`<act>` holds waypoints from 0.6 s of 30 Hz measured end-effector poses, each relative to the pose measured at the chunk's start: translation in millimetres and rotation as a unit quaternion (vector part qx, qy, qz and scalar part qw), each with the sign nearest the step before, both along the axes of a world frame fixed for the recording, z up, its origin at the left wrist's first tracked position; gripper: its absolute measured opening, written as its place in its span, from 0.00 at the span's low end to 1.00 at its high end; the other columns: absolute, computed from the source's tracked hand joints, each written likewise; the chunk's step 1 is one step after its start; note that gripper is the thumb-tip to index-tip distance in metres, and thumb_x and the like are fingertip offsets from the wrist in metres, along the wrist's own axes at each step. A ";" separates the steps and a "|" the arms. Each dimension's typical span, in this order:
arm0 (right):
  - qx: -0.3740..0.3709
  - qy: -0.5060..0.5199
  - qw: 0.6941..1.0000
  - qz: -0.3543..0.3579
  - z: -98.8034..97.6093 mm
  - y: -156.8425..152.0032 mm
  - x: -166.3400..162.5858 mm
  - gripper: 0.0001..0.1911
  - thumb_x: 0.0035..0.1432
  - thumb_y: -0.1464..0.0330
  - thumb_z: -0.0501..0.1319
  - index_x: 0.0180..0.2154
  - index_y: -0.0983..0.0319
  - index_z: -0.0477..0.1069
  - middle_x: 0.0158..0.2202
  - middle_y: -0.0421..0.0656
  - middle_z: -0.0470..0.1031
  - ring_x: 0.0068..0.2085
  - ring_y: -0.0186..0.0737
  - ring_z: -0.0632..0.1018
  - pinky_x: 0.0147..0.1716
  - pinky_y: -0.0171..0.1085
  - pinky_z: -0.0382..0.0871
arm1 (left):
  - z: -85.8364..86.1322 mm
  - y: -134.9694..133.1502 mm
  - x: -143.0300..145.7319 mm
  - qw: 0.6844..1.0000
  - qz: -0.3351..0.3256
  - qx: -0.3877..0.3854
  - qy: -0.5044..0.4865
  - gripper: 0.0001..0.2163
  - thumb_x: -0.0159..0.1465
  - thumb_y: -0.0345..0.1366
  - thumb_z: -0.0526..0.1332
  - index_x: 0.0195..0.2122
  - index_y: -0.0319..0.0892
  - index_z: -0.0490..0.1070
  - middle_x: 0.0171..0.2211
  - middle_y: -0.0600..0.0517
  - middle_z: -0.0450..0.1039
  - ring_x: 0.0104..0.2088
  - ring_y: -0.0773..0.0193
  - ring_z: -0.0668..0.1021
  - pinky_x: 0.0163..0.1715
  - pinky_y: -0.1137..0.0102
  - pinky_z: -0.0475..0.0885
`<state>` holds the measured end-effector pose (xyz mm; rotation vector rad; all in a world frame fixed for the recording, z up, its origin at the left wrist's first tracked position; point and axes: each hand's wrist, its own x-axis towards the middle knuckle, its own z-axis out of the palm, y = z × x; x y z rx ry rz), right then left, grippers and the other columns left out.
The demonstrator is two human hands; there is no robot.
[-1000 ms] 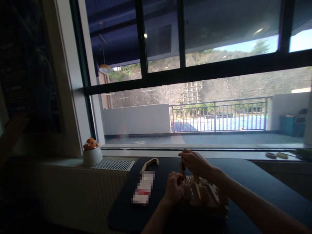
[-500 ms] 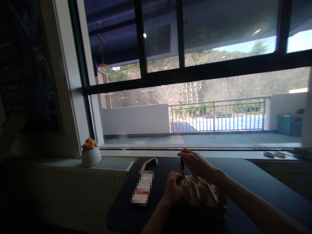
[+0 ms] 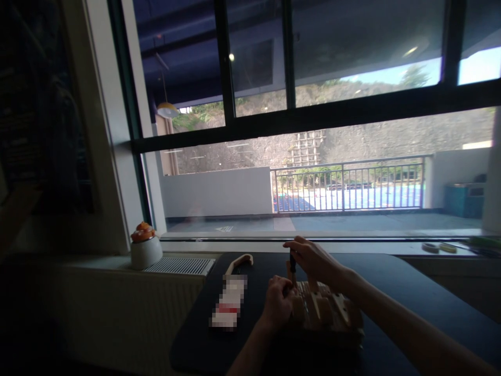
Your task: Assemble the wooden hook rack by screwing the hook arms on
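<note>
A wooden model made of several light wood pieces stands on a dark table in front of me. My left hand is closed against the model's left side and grips it. Above that corner, my right hand pinches a small dark tool, held upright with its tip down on the model. Dim light hides the fine detail of the model.
A curved wooden piece and a white and red packet lie on the table to the left. A white pot with an orange lid sits on the radiator sill. Large windows rise behind. Small items lie on the right sill.
Both hands stay on the model; the right hand with the tool has shifted only slightly. The view has drifted a little.
</note>
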<state>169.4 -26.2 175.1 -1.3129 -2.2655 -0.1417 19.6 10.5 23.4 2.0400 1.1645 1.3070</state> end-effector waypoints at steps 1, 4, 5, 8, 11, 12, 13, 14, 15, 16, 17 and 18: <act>0.000 0.002 1.000 -0.003 0.3 1.1 0.1 0.15 0.68 0.62 0.62 0.53 0.61 0.72 0.51 0.47 0.76 0.45 0.43 0.79 0.44 0.47 0.77 | -0.1 0.2 0.1 1.000 -0.001 0.000 0.000 0.03 0.59 0.30 0.61 0.32 0.41 0.75 0.36 0.48 0.73 0.41 0.55 0.74 0.45 0.63 0.69; -0.007 0.001 1.000 -0.013 1.1 3.7 -2.8 0.15 0.67 0.62 0.62 0.53 0.62 0.72 0.51 0.47 0.76 0.45 0.43 0.79 0.43 0.47 0.77 | 0.0 0.1 0.2 1.000 0.000 -0.001 -0.001 0.03 0.59 0.30 0.61 0.31 0.41 0.75 0.35 0.48 0.73 0.41 0.55 0.74 0.45 0.63 0.69; -0.009 -0.002 1.000 -0.016 1.4 3.8 -4.6 0.15 0.67 0.62 0.62 0.53 0.61 0.72 0.51 0.47 0.76 0.45 0.43 0.79 0.44 0.47 0.77 | 0.2 -0.1 0.2 1.000 0.000 -0.001 -0.001 0.03 0.59 0.30 0.61 0.31 0.41 0.75 0.35 0.47 0.73 0.41 0.55 0.74 0.44 0.63 0.69; -0.014 -0.014 1.000 -0.014 2.4 1.7 -10.2 0.16 0.67 0.62 0.62 0.53 0.61 0.72 0.51 0.47 0.76 0.45 0.43 0.79 0.44 0.47 0.77 | 0.6 -0.7 0.3 1.000 -0.001 0.001 -0.002 0.03 0.59 0.29 0.61 0.31 0.41 0.75 0.35 0.47 0.73 0.41 0.56 0.74 0.44 0.63 0.69; -0.020 -0.026 0.999 0.001 2.4 -1.7 -11.6 0.15 0.67 0.62 0.62 0.52 0.61 0.72 0.51 0.47 0.76 0.45 0.43 0.79 0.44 0.47 0.77 | 0.5 -0.9 0.7 1.000 -0.001 0.002 -0.003 0.03 0.59 0.29 0.61 0.30 0.41 0.74 0.34 0.48 0.73 0.40 0.56 0.74 0.43 0.64 0.68; -0.021 -0.028 0.999 0.004 2.2 -2.3 -10.8 0.15 0.67 0.62 0.62 0.52 0.61 0.72 0.51 0.46 0.76 0.45 0.43 0.79 0.44 0.47 0.77 | 0.3 -0.8 0.9 1.000 0.000 0.002 -0.003 0.03 0.59 0.29 0.61 0.30 0.41 0.74 0.34 0.48 0.73 0.40 0.56 0.74 0.43 0.64 0.68; -0.022 -0.029 0.999 0.005 2.0 -2.4 -9.4 0.15 0.67 0.62 0.62 0.52 0.61 0.72 0.51 0.46 0.76 0.45 0.43 0.79 0.44 0.47 0.77 | 0.2 -0.8 1.1 1.000 0.001 0.002 -0.004 0.03 0.59 0.29 0.61 0.30 0.41 0.74 0.34 0.48 0.73 0.40 0.56 0.74 0.43 0.63 0.68; -0.024 -0.028 0.999 0.002 1.7 -2.1 -7.7 0.15 0.67 0.62 0.62 0.52 0.61 0.72 0.51 0.47 0.76 0.45 0.43 0.79 0.44 0.47 0.77 | 0.1 -0.7 1.1 1.000 0.001 0.002 -0.004 0.03 0.59 0.29 0.61 0.30 0.41 0.74 0.34 0.48 0.73 0.40 0.56 0.74 0.44 0.63 0.68; -0.025 -0.026 0.999 -0.003 1.6 -1.2 -5.8 0.15 0.67 0.62 0.62 0.53 0.61 0.72 0.51 0.47 0.76 0.46 0.43 0.79 0.44 0.47 0.77 | 0.0 -0.7 1.1 1.000 0.002 0.001 -0.005 0.03 0.60 0.29 0.61 0.30 0.41 0.75 0.34 0.48 0.73 0.40 0.56 0.74 0.44 0.63 0.68; -0.026 -0.023 0.999 -0.009 1.5 -0.1 -4.0 0.16 0.67 0.62 0.62 0.53 0.62 0.72 0.51 0.47 0.76 0.46 0.43 0.79 0.44 0.48 0.77 | 0.1 -0.7 1.0 1.000 0.001 0.001 -0.005 0.03 0.60 0.29 0.61 0.31 0.41 0.75 0.35 0.48 0.73 0.40 0.55 0.74 0.44 0.63 0.69; -0.027 -0.020 0.999 -0.015 1.5 1.2 -2.6 0.16 0.67 0.62 0.62 0.53 0.61 0.72 0.52 0.47 0.75 0.46 0.43 0.79 0.44 0.48 0.77 | 0.2 -0.7 0.8 1.000 0.000 0.000 -0.005 0.03 0.59 0.29 0.61 0.31 0.41 0.75 0.35 0.48 0.73 0.41 0.55 0.74 0.44 0.63 0.69; -0.027 -0.017 0.999 -0.021 1.5 2.3 -1.6 0.16 0.67 0.62 0.62 0.53 0.61 0.72 0.52 0.47 0.75 0.46 0.44 0.79 0.44 0.48 0.77 | 0.5 -0.8 0.6 1.000 0.000 -0.001 -0.005 0.03 0.59 0.29 0.61 0.31 0.41 0.75 0.35 0.48 0.73 0.41 0.55 0.74 0.45 0.63 0.69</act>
